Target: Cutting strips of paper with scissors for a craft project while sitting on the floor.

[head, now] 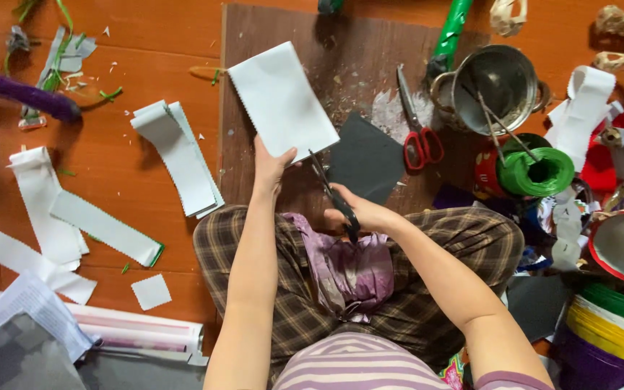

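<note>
Reddish-brown floor spreads under the seated person, with a darker wooden board [305, 87] laid flat ahead of the crossed legs. Over that board the left hand [272, 167] pinches the lower edge of a white rectangular piece of cloth [282, 101], thumb on top; the piece is plain, stiff-looking and tilted, its far corner pointing up and left, its edges straight. Just right of it the right hand [365, 211] is closed around the handles of black scissors [332, 193], whose blades angle up toward the cloth's lower right corner and stand close to it; whether they touch cannot be told. A dark grey sheet [368, 157] lies on the board right beside the blades, and red-handled scissors [419, 133] rest beyond it, near a steel pot [498, 87] and a spool of green ribbon [539, 172]. Left of the board the floor holds folded white strips [180, 155] and further white strips [66, 217], with bare floor between them. The right side is crowded with coloured rolls [608, 325] and scraps, leaving little free space there.
</note>
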